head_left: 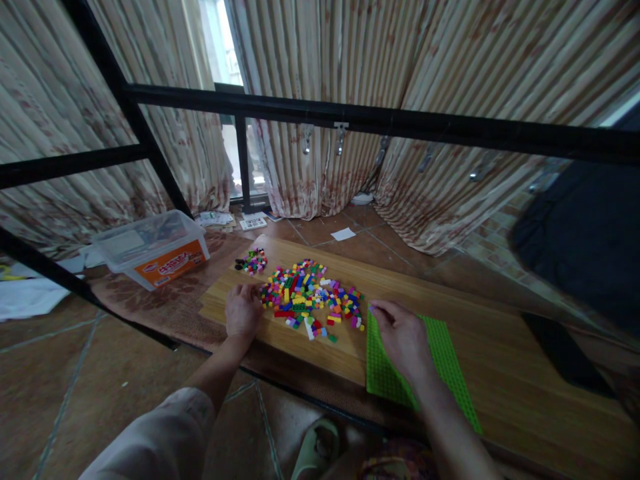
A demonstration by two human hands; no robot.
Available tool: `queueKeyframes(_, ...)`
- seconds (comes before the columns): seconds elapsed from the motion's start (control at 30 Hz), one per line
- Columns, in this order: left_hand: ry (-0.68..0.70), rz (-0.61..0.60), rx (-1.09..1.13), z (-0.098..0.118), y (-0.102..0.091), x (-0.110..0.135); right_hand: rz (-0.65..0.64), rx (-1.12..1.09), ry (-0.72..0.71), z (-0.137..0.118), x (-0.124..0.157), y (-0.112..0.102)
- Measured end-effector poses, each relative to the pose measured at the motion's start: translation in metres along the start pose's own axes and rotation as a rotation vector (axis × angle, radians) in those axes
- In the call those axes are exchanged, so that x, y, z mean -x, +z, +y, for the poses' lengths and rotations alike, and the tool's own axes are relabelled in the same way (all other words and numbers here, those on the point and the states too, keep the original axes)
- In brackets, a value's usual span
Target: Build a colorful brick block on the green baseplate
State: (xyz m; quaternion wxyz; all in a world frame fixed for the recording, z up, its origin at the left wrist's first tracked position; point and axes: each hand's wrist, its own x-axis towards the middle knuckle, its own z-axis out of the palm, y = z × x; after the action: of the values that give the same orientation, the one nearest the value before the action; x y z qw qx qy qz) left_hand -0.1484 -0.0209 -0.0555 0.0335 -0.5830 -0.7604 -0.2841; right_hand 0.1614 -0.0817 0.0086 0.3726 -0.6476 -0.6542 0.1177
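Observation:
A loose pile of small multicoloured toy bricks (305,287) lies on a wooden board (280,343). At its left edge is my left hand (243,310), back up and fingers curled against the bricks; whatever is under the fingertips is hidden. My right hand (403,337) hovers over the far left corner of a bright green studded baseplate (450,357). Its thumb and forefinger are pinched on what looks like a tiny purplish brick (371,308), mostly covered by the fingers. No bricks show on the visible part of the baseplate.
Darker small pieces (251,261) form a separate heap at the board's far left. A clear plastic tub (155,247) with an orange label stands left of the board. A black flat object (567,353) lies at right. Black metal bars (350,113) cross beyond the board.

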Motion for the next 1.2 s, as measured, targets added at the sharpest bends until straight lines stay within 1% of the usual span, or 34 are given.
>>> queueKeyframes(0.03,0.0,-0.002,-0.002,0.0,0.0,0.0,0.063,-0.114,0.069,0.002,0.009,-0.006)
queueKeyframes(0.1,-0.002,-0.011,-0.005,0.0,0.0,0.0,0.119,-0.293,0.234,0.008,0.027,-0.016)
queueKeyframes(0.17,-0.007,-0.011,-0.004,0.0,0.0,-0.001,0.179,-0.415,0.351,0.015,0.043,-0.023)
queueKeyframes(0.27,-0.008,-0.006,-0.003,0.001,-0.001,-0.001,0.257,-0.493,0.412,0.025,0.058,-0.029)
queueKeyframes(0.37,-0.01,-0.006,-0.005,0.001,-0.001,-0.002,0.236,-0.442,0.433,0.033,0.063,-0.035)
queueKeyframes(0.43,-0.016,-0.009,-0.004,0.001,-0.002,-0.002,0.191,-0.357,0.429,0.037,0.062,-0.039)
queueKeyframes(0.5,-0.022,-0.011,-0.003,0.001,-0.002,-0.002,0.151,-0.251,0.395,0.04,0.06,-0.044)
queueKeyframes(0.6,-0.024,-0.012,0.0,0.001,-0.002,-0.002,0.107,-0.095,0.314,0.042,0.053,-0.047)
queueKeyframes(0.67,-0.02,-0.013,0.001,0.001,-0.002,-0.002,0.077,-0.041,0.248,0.042,0.049,-0.046)
queueKeyframes(0.8,-0.011,-0.01,-0.007,0.002,-0.003,-0.002,0.059,-0.057,0.14,0.046,0.044,-0.038)
queueKeyframes(0.97,-0.004,-0.015,-0.016,0.001,-0.002,-0.002,0.08,-0.04,0.162,0.053,0.046,-0.031)
queueKeyframes(1.2,-0.009,-0.015,-0.014,0.004,-0.005,-0.001,0.1,-0.051,0.168,0.056,0.048,-0.029)
